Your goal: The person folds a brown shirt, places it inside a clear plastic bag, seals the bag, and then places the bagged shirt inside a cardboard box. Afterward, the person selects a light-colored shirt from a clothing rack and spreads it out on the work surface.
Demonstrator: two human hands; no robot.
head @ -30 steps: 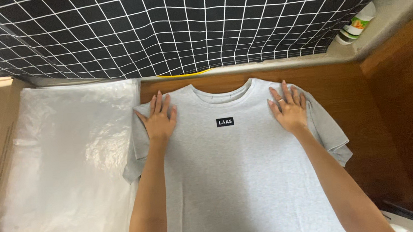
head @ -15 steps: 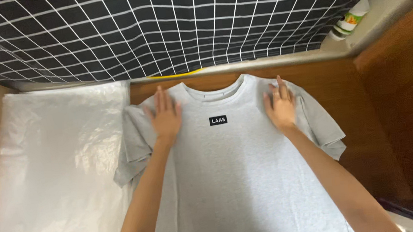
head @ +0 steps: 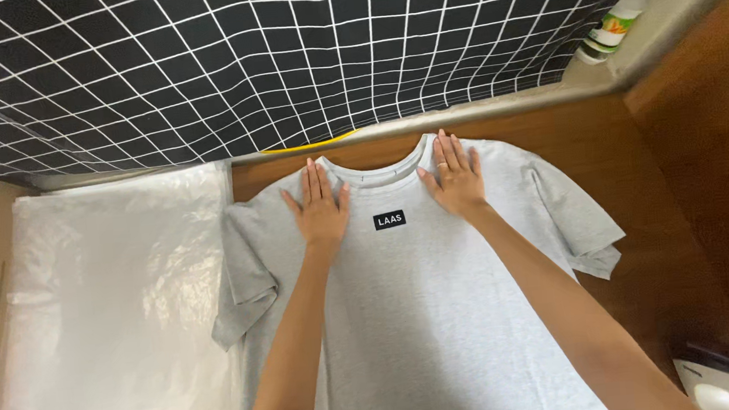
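t-shirt, grey, lies face up on the wooden table, collar at the far edge. left hand and right hand press flat, fingers spread and gripping nothing, either side of the small black label: smoothing, i judge. clear plastic bags lie at the left edge; a checked cloth hangs behind.

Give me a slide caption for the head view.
Both hands, left hand and right hand, lie flat on a grey T-shirt.

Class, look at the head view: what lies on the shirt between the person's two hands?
Between the left hand and right hand, flat on the grey T-shirt, lies a small black label, below the collar.
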